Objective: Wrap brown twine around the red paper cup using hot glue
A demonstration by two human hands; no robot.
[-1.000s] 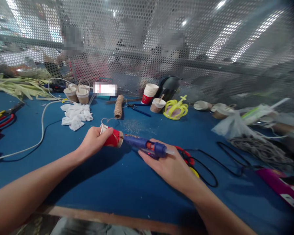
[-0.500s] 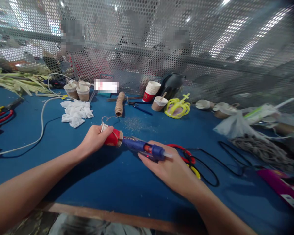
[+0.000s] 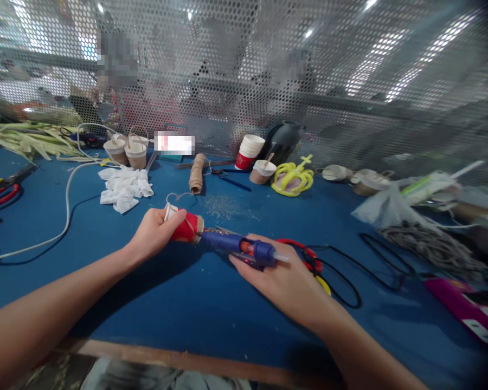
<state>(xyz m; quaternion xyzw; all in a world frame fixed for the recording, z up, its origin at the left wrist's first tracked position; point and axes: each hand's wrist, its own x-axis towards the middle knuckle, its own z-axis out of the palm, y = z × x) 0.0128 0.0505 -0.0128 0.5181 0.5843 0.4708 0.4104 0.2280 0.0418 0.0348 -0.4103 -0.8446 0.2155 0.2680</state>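
My left hand (image 3: 154, 233) is closed around a red paper cup (image 3: 186, 227), tipped on its side with its white rim toward the left. Brown twine wraps the cup's right end, and a loose strand curls up beyond the rim. My right hand (image 3: 274, 281) grips a blue glue gun (image 3: 236, 246), a clear glue stick poking out of its back. The gun's nozzle meets or nearly meets the twine-wrapped end; I cannot tell which. Farther back lies a roll of twine (image 3: 197, 174). Under my right hand, red-handled scissors (image 3: 315, 262) are partly hidden.
Crumpled white cloth (image 3: 126, 187), twine-covered cups (image 3: 136, 154), stacked paper cups (image 3: 250, 151), blue-handled pliers (image 3: 236, 180) and a yellow crown-like frame (image 3: 293, 179) line the back. A black cable (image 3: 350, 254) loops at right near a purple box (image 3: 459, 303). Perforated metal (image 3: 228, 81) stands behind.
The camera view has shifted very slightly. Both hands keep their hold, and the glue gun stays at the cup's twine-wrapped end.
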